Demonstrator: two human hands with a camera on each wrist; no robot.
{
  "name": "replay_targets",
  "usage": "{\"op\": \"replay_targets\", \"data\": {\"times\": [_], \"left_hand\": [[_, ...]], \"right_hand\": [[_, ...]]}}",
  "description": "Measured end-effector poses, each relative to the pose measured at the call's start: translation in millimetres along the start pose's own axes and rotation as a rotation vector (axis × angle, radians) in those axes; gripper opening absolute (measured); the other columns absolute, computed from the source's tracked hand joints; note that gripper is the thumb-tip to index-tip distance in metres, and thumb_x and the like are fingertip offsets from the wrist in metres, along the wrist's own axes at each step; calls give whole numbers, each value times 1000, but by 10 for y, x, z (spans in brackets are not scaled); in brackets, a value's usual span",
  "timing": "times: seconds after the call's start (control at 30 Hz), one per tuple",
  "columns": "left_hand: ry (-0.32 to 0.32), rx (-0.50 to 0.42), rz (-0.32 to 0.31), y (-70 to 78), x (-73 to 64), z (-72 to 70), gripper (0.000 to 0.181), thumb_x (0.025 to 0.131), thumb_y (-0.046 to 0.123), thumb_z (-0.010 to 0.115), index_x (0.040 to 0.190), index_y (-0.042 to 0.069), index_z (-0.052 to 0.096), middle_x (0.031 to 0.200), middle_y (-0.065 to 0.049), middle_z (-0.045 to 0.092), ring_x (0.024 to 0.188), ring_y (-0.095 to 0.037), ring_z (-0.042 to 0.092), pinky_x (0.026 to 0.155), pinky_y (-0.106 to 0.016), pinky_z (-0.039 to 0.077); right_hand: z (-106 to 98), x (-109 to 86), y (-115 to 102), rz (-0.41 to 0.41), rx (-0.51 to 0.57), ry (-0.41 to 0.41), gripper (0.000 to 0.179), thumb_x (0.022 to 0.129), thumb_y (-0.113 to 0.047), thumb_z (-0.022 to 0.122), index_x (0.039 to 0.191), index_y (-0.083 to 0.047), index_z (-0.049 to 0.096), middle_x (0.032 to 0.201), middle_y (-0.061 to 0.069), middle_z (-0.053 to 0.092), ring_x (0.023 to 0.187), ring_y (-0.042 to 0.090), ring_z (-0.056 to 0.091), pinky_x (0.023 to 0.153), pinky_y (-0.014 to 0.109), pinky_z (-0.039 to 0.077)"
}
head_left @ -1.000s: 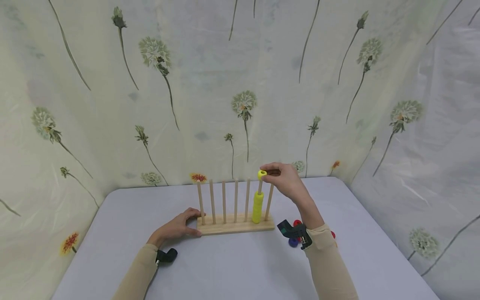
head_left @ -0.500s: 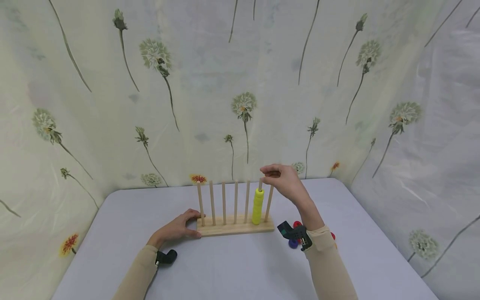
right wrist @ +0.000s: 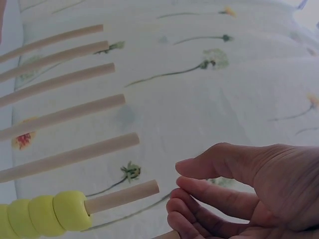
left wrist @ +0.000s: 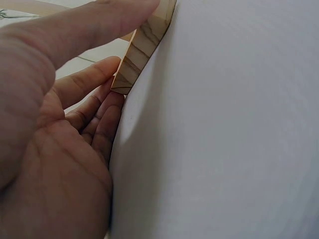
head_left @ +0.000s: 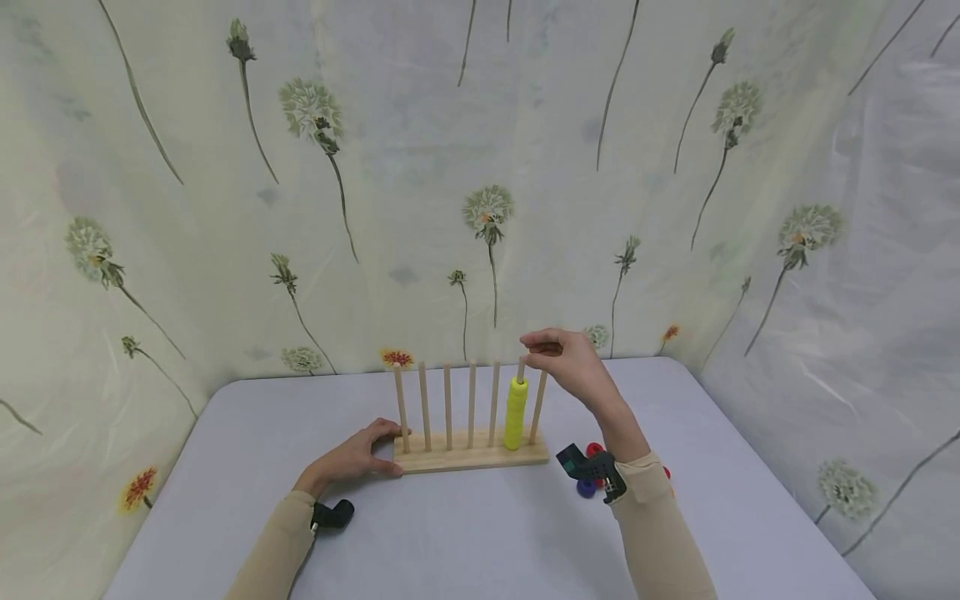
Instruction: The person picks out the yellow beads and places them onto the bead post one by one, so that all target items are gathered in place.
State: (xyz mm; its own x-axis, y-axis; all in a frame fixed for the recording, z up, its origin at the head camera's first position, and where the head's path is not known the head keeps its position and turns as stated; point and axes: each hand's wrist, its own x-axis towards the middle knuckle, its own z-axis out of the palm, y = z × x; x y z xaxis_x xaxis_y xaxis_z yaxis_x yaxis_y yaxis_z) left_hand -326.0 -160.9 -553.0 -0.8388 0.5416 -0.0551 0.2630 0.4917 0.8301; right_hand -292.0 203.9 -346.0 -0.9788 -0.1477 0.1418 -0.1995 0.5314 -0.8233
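A wooden peg rack (head_left: 472, 457) with a row of upright pegs stands on the table. My left hand (head_left: 354, 454) grips its left end, thumb at the front and fingers behind; the left wrist view shows the base's end (left wrist: 137, 59) between them. Yellow beads (head_left: 515, 415) are stacked on the second peg from the right, with the peg's bare tip (right wrist: 124, 195) sticking out above. Beside that tip is my right hand (head_left: 572, 367), its fingers loosely bent and holding nothing. The remaining pegs carry no beads.
Red beads (head_left: 595, 448) and a blue bead (head_left: 586, 488) lie on the table (head_left: 465, 542) by the right wrist, partly hidden by the arm and its wrist camera (head_left: 592, 471). A flower-patterned curtain (head_left: 420, 167) hangs behind.
The right hand let go of a yellow bead at the peg's top, and the bead dropped onto the stack. The left hand has stayed on the rack.
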Motion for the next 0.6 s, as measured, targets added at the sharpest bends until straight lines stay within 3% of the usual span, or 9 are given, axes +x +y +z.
{"op": "replay_targets", "data": {"times": [0.3, 0.6], "left_hand": [[10, 1, 10, -3, 1, 1, 67, 73, 34, 84, 131, 15, 56, 130, -1, 47, 122, -21, 43, 109, -50, 30], [18, 7, 8, 0, -7, 10, 66, 73, 35, 83, 130, 16, 56, 131, -1, 47, 124, -21, 43, 109, -51, 30]], "right_hand": [[-19, -20, 74, -45, 97, 24, 30, 90, -22, 68, 118, -11, 65, 119, 6, 66, 108, 21, 62, 98, 41, 47], [36, -123, 120, -114, 163, -4, 24, 90, -21, 69, 113, -15, 67, 117, 5, 67, 104, 17, 64, 89, 24, 51]]}}
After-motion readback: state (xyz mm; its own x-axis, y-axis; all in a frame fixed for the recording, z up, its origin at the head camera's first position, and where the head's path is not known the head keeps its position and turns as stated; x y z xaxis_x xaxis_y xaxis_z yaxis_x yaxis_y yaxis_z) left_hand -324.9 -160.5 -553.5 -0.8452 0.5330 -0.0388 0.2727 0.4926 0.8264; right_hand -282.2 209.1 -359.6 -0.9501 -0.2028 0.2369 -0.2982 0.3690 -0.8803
